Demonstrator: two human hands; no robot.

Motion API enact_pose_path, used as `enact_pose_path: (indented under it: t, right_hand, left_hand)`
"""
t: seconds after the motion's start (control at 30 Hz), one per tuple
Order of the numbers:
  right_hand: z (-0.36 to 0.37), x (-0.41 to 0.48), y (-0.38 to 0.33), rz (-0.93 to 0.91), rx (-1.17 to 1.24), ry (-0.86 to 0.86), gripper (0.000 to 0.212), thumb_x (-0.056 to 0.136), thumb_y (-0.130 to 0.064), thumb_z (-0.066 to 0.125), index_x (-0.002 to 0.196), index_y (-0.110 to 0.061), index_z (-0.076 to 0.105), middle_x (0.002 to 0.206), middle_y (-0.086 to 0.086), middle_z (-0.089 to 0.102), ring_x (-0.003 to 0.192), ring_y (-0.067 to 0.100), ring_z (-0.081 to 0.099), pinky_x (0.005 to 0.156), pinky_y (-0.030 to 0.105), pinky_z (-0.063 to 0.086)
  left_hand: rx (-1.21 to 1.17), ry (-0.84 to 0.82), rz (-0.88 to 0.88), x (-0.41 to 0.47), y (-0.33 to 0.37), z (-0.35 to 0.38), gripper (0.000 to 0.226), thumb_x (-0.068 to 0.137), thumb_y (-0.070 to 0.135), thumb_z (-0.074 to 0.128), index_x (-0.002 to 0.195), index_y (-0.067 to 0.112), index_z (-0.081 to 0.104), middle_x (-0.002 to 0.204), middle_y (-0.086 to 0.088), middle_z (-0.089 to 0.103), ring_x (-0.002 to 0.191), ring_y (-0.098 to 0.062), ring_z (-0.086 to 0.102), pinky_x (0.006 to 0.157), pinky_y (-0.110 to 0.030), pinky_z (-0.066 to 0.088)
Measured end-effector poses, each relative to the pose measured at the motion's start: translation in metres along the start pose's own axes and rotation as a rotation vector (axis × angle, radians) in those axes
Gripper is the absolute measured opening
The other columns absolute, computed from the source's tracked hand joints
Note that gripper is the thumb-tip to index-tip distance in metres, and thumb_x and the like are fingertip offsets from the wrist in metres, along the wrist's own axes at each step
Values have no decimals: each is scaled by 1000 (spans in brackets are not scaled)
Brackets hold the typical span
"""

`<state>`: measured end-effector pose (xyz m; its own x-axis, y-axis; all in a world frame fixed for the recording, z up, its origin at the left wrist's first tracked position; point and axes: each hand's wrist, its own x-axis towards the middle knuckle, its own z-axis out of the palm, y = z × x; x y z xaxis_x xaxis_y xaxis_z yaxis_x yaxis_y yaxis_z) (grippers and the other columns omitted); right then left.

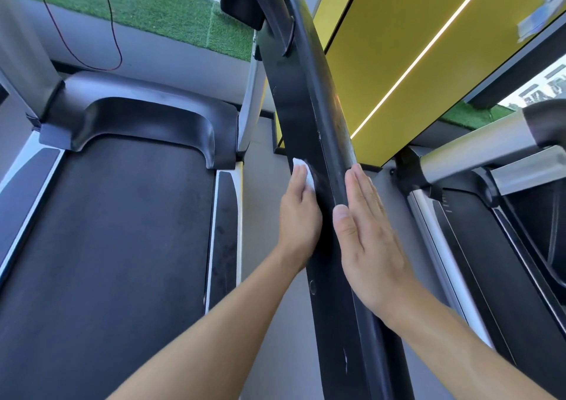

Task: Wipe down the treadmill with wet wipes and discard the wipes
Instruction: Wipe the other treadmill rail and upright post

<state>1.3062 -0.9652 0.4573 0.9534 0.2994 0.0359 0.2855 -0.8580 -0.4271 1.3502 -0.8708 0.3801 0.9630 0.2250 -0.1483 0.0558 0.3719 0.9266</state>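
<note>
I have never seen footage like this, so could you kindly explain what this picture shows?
This single picture comes from a wide-angle camera worn on a person's head, looking down at their own bare arms; there is no robot. The treadmill's dark belt lies on the left, and a black handrail runs up the middle. The left hand presses a white wet wipe against the rail's left side. The right hand lies flat against the rail's other side, holding nothing. Part of a second treadmill shows at right, with green turf and a yellow panel behind.
</note>
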Motion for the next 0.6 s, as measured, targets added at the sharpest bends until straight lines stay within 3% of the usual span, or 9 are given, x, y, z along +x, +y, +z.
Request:
enact_pose_path:
  t: [0.1,0.2,0.27,0.33,0.47,0.53,0.6]
  right_hand:
    - [0,1,2,-4,3,3,77,90,-64,5,158,-29,4,161,-27,-8,143,-15,-13,107,-1,-7]
    - [1,0,2,-6,10,8,76,90,-63,6,158,-28,5,159,-29,-7,143,-16,-12,108,-1,-7]
    - [1,0,1,-2,17,10,76,90,-63,6,158,-28,5,158,-29,-8,143,-16,-12,109,0,-7]
    - [0,0,0,0,19,6,76,90,-63,6,158,-28,5,158,-29,-7,143,-16,-12,110,1,-7]
    - [0,1,0,6,12,-5,71,94,-60,10,158,-28,5,161,-26,-6,144,-15,-10,109,0,-6]
    - [0,1,0,11,11,-9,68,96,-58,11,158,-29,5,162,-26,-6,144,-15,-10,108,-1,-6]
    - [-2,0,-1,18,20,-11,64,100,-58,8,158,-29,4,161,-27,-7,144,-15,-11,108,-1,-6]
  left_hand:
    - [-84,-2,-64,22,14,4,35,103,17,31,118,25,61,131,-8,63,123,-15,57,114,-49,37]
    - [-92,-83,6,-18,14,2,42,110,32,32,150,24,41,157,-4,35,146,-12,26,121,-39,24]
    - [-40,-141,144,-62,5,-1,47,110,16,32,156,19,24,163,9,18,149,-3,13,123,-28,16]
    - [22,-156,222,-66,-5,-2,51,109,10,32,157,20,18,164,12,12,150,-1,10,124,-30,13]
    - [77,-70,9,-5,-5,-4,49,107,28,26,156,35,23,161,-1,28,148,-21,24,121,-47,24]
    - [117,-83,-1,-15,-11,-3,52,106,25,27,156,38,20,160,2,31,147,-19,29,121,-46,25]
    - [106,-129,11,-48,-21,-5,52,107,27,27,156,40,15,162,2,26,150,-13,21,123,-42,20]
